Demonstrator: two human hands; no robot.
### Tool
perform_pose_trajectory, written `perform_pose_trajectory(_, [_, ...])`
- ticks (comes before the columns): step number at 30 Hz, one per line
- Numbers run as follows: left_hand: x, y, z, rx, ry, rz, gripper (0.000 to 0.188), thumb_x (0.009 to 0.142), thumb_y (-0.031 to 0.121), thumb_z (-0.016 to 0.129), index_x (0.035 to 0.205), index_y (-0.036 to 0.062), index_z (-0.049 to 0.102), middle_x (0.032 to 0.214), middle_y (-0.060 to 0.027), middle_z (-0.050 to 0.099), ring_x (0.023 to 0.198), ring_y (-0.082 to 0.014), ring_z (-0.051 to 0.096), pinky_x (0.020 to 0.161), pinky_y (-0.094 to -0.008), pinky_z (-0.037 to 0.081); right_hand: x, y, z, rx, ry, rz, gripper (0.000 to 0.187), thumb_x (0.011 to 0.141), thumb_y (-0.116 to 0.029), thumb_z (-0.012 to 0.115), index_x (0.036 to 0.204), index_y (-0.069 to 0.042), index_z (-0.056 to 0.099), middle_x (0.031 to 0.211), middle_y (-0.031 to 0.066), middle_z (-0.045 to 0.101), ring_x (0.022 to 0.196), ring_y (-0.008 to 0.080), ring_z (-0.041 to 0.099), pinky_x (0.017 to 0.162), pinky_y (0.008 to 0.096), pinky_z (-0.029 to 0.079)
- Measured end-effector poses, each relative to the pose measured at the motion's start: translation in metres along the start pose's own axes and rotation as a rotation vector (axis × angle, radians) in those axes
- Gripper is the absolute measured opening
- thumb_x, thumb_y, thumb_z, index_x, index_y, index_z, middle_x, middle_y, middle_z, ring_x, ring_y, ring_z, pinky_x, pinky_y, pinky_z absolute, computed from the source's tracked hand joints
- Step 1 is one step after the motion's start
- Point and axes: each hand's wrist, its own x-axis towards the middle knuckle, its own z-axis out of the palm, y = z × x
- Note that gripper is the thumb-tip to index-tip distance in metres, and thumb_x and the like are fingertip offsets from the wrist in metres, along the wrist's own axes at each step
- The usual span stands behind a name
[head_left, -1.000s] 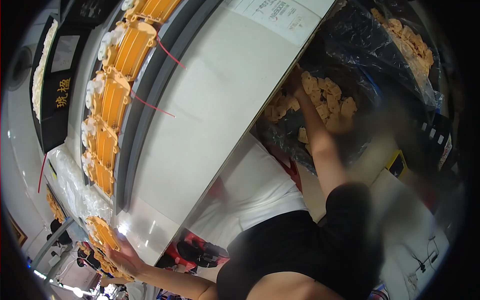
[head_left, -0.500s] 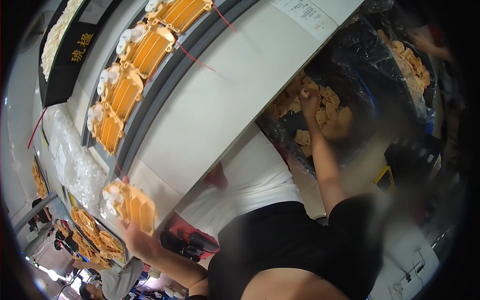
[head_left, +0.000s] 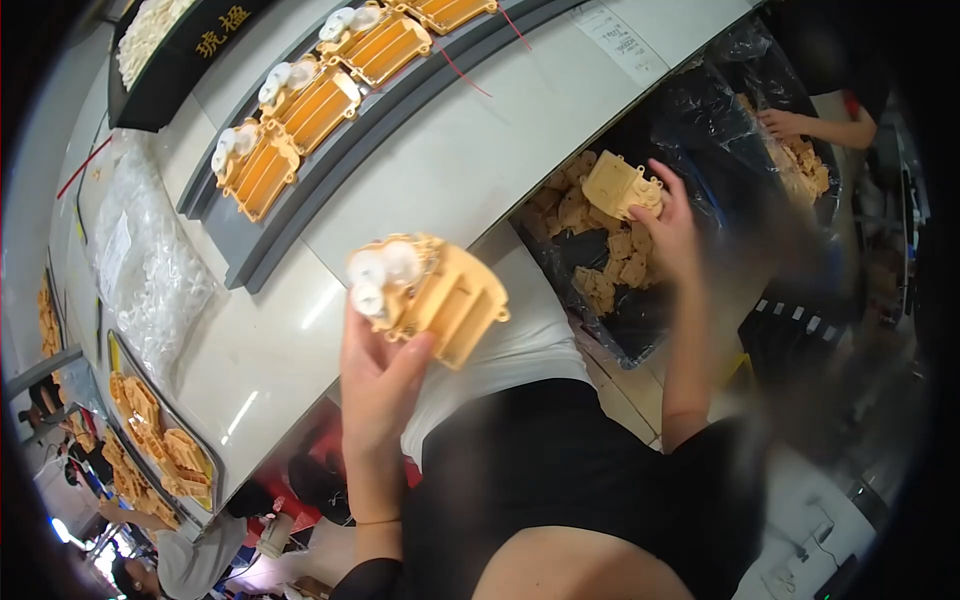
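My left hand point(head_left: 378, 375) grips an orange plastic housing point(head_left: 455, 305) with white gears at one end, held up near the front edge of the table. In my right hand point(head_left: 675, 225) is a paler tan plastic cover point(head_left: 615, 185), pinched at its end with small round details. That hand hovers over a dark-lined bin point(head_left: 625, 345) holding many similar tan parts point(head_left: 605, 275). At the upper left, several orange housings with white gears point(head_left: 312, 100) sit in a row on a curved grey conveyor point(head_left: 300, 205).
A black tray of small white pieces point(head_left: 150, 40) stands beyond the conveyor. A clear plastic bag of white parts point(head_left: 150, 260) lies on the white table point(head_left: 440, 160). Trays of orange parts point(head_left: 165, 440) stand at the left. Another person's hand point(head_left: 785, 122) reaches into tan parts at the right.
My left hand has brought the orange housing from beside the conveyor's end toward my middle. My right hand has risen from the bin with a tan cover. The view has shifted.
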Motion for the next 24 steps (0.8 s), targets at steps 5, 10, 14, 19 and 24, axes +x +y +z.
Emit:
perform_pose_trajectory(5, [-0.006,-0.009,0.005,-0.045,-0.154,-0.055,0.084,0.083,-0.008,0.058,0.151,0.0039,0.009,0.139,-0.0129,0.040,0.129,-0.0228,0.043,0.108,-0.0366,0.036,-0.030,-0.091,0.015,-0.011,-0.030,-0.143,0.040,0.077,0.005,0.073,0.110,0.000,0.050,0.101,0.0083,0.065,0.094,0.0137,0.063,0.084,0.0262,0.050])
perform_pose_trajectory(10, [-0.011,-0.016,-0.001,-0.209,-0.271,-0.095,0.087,0.083,-0.007,0.058,0.152,0.0068,0.008,0.144,-0.0138,0.033,0.134,-0.0243,0.036,0.109,-0.0388,0.034,-0.045,-0.133,0.055,0.066,-0.286,-0.109,0.030,0.076,-0.006,0.078,0.099,0.003,0.061,0.094,0.0084,0.068,0.087,0.0118,0.064,0.080,0.0244,0.051])
perform_pose_trajectory(14, [-0.013,-0.023,-0.014,-0.502,-0.412,-0.125,0.077,0.093,0.024,0.054,0.152,0.0141,0.006,0.150,-0.0115,0.024,0.139,-0.0272,0.029,0.108,-0.0469,0.033,-0.048,-0.147,0.124,0.095,-0.479,0.086,0.034,0.081,-0.004,0.073,0.112,0.006,0.063,0.098,0.0093,0.069,0.088,0.0132,0.066,0.080,0.0249,0.052])
perform_pose_trajectory(19, [-0.018,-0.031,-0.024,-0.398,-0.383,-0.094,0.076,0.094,0.037,0.052,0.152,0.0175,0.007,0.149,-0.0095,0.024,0.137,-0.0266,0.031,0.105,-0.0482,0.036,-0.046,-0.148,0.168,-0.118,-0.619,0.070,0.032,0.081,-0.007,0.072,0.109,0.006,0.066,0.093,0.0084,0.066,0.086,0.0146,0.062,0.077,0.0251,0.049])
perform_pose_trajectory(24, [-0.020,-0.030,-0.031,-0.400,-0.335,-0.067,0.070,0.097,0.026,0.051,0.152,0.0160,0.009,0.145,-0.0097,0.028,0.134,-0.0228,0.032,0.105,-0.0410,0.037,-0.045,-0.144,0.183,-0.413,-0.626,-0.098,0.029,0.079,-0.005,0.072,0.108,0.002,0.069,0.088,0.0058,0.059,0.082,0.0132,0.055,0.071,0.0238,0.044])
